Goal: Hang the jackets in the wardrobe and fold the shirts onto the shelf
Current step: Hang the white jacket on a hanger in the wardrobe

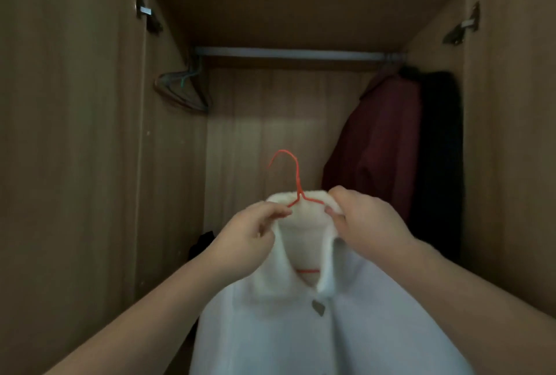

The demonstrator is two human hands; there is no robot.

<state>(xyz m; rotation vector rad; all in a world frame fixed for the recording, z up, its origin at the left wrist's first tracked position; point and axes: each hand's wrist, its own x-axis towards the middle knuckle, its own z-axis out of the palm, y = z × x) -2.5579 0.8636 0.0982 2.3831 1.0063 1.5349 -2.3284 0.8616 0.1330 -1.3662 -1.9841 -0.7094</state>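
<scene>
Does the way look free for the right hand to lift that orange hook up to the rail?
Probably yes. The rail is bare in the middle above the orange hook; the right hand holds the white jacket's collar, and the dark red jacket hangs off to the right.

Wardrobe rail (288,54): empty hangers (180,88) left, two jackets (388,140) right.

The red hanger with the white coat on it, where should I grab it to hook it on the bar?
Probably hold the red hanger by its straight neck, just below the hook, coming from underneath. The hook pokes up clear above the white coat collar, so it stays free to go over the rail. Right now both hands pinch its wire shoulders at the collar.
</scene>
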